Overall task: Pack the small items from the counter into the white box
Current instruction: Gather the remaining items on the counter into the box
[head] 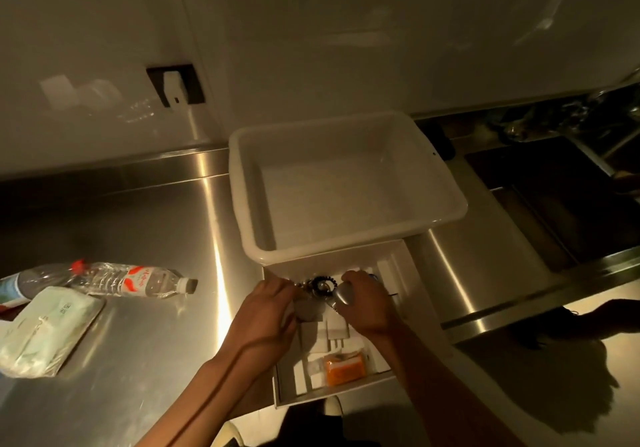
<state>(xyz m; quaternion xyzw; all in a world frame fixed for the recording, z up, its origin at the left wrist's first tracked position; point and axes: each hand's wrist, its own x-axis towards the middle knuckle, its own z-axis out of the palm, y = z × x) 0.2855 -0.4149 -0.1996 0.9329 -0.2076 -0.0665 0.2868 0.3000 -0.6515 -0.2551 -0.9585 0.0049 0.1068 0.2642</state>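
The steel counter (145, 224) spans the width of your view, with a dark sink (561, 204) recessed at its right. A large white tub (349, 183) stands at the back of the counter, empty as far as its interior shows. Directly in front of it, touching its near wall, lies the white box (332, 328), open, set at the counter's front edge. At the left, well apart from the box, lie a green-white packet (45, 328) and a clear plastic bottle (131, 280) on its side.

Both your hands are over the box's far end. Your left hand (266, 311) has its fingers curled and pinching a greyish item; what it is cannot be told. Your right hand (367, 301) is closed around a silvery rounded object (341, 296). Between the hands sits a black coiled ring (323, 283). An orange packet (344, 367) lies in the box's near end.
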